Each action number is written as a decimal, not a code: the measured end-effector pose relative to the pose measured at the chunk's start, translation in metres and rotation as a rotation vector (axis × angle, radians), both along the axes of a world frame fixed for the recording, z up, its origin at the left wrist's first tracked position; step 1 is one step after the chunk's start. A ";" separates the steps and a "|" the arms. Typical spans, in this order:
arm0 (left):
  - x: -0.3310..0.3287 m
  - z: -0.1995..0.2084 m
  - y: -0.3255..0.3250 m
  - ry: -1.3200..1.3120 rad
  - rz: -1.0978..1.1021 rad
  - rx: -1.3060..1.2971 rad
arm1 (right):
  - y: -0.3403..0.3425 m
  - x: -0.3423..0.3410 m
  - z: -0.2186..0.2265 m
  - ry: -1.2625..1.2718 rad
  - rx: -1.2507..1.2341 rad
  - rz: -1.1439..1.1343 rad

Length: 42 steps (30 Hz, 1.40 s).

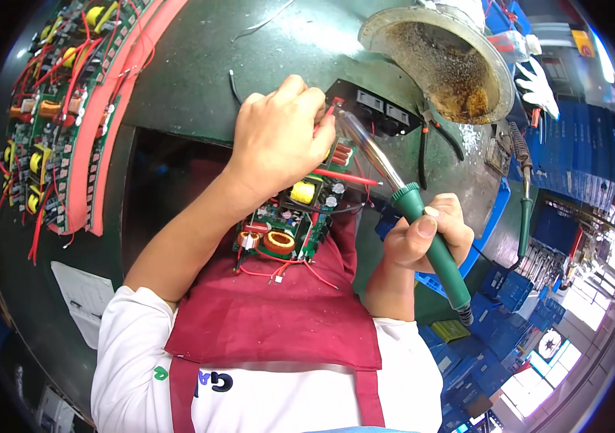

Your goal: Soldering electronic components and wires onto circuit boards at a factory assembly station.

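My right hand (433,234) is wrapped round the green handle of a soldering iron (412,206). Its metal tip slants up and left to a black panel (376,108) with white-framed sockets. At that same spot my left hand (278,137) pinches a red wire (327,114) against the panel's left end. Whether tip and wire touch is too small to tell. Below the left hand sits a green circuit board (300,213), partly covered by it, with a yellow-wrapped coil (303,191), a copper ring coil (279,242) and loose red wires.
Pliers (424,144) with black and orange handles lie right of the panel, below a stained metal hood (444,68). Rows of circuit boards (51,108) stand along pink strips (120,79) at left. At right are a second soldering iron (526,209), a white glove (537,88) and blue bins (574,148).
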<state>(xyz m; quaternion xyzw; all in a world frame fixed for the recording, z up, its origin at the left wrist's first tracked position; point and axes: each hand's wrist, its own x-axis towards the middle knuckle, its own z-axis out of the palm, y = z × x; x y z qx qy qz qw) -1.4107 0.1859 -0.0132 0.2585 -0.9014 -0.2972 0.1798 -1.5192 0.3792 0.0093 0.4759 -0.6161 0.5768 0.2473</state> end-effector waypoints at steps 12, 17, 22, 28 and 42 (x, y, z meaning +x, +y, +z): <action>0.007 -0.002 -0.005 0.006 0.000 0.016 | -0.011 0.006 0.002 -0.028 -0.009 0.010; 0.014 -0.005 -0.004 0.119 0.026 -0.009 | -0.009 0.006 0.002 -0.071 -0.002 0.031; 0.023 -0.008 -0.002 0.310 0.017 -0.071 | -0.012 0.008 0.001 -0.087 -0.009 0.025; 0.030 -0.012 -0.002 0.353 -0.033 -0.127 | -0.016 0.012 0.003 -0.087 -0.011 0.017; 0.032 -0.015 -0.005 0.312 -0.047 -0.144 | -0.023 0.015 0.008 -0.064 0.024 -0.005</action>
